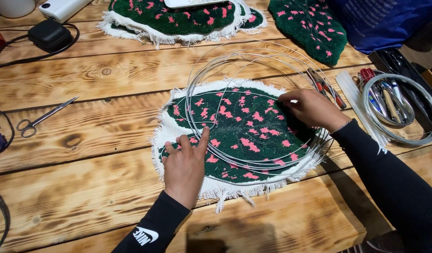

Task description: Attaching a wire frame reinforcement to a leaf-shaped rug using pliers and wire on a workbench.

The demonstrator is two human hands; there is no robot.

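One tufted leaf-shaped piece (pixel 244 131), green with pink flecks and a white fringed backing, lies flat at the centre of the wooden bench (pixel 85 197). A loose coil of thin silver wire (pixel 253 61) rests on top of it, its several loops overhanging the far edge of the piece.

The left hand (pixel 185 164) lies palm down on the near left edge of the piece, fingers spread and flat, thumb pressed against the wire loops. The right hand (pixel 309 107) sits on the far right part, fingers curled onto the wire (whether they pinch it cannot be told).

Two more green-and-pink pieces lie along the far edge: one (pixel 178 18) at centre, one (pixel 309 28) to the right. One pair of scissors (pixel 43 118) lies at the left. One pair of red-handled pliers (pixel 326 86) lies just right of the right hand. A second wire coil (pixel 401 136) circles a cluster of tools. A black case (pixel 50 33) sits at far left.
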